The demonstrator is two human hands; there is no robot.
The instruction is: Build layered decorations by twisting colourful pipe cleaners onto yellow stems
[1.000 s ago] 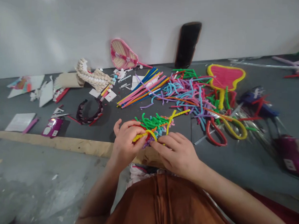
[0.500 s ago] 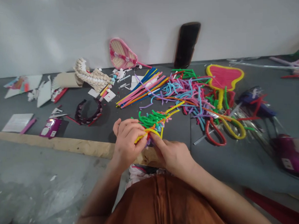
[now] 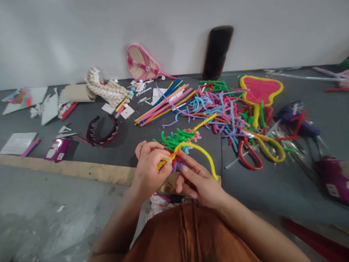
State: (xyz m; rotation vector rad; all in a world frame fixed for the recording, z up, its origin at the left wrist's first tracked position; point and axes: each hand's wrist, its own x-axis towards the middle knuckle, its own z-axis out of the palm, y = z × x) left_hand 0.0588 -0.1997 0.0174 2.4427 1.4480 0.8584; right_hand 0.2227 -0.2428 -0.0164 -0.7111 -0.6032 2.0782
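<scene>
My left hand [image 3: 152, 164] is closed around a multicoloured pipe-cleaner craft [image 3: 174, 140], which has a fringe of green, pink, blue and purple pieces. A twisted yellow stem sticks out at its far right. From beside my left fingertips a loose yellow pipe cleaner [image 3: 204, 150] arches to the right and drops behind my right hand [image 3: 199, 183]. The fingers of my right hand are apart, with the index fingertip close to the craft's near side; whether it touches cannot be told. The craft's left part is hidden under my left hand.
Behind lie straight pipe cleaners [image 3: 164, 105] and a heap of cut ones [image 3: 215, 102]. Scissors [image 3: 249, 158] lie to the right, below a pink-and-yellow fan [image 3: 261, 90]. A phone [image 3: 218, 52] leans on the wall. Leftward are a dark headband [image 3: 102, 134] and a purple packet [image 3: 58, 149].
My right fingers have left their pinch at the yellow pipe cleaner and spread apart. Its free end now arches out to the right. My left hand keeps its hold.
</scene>
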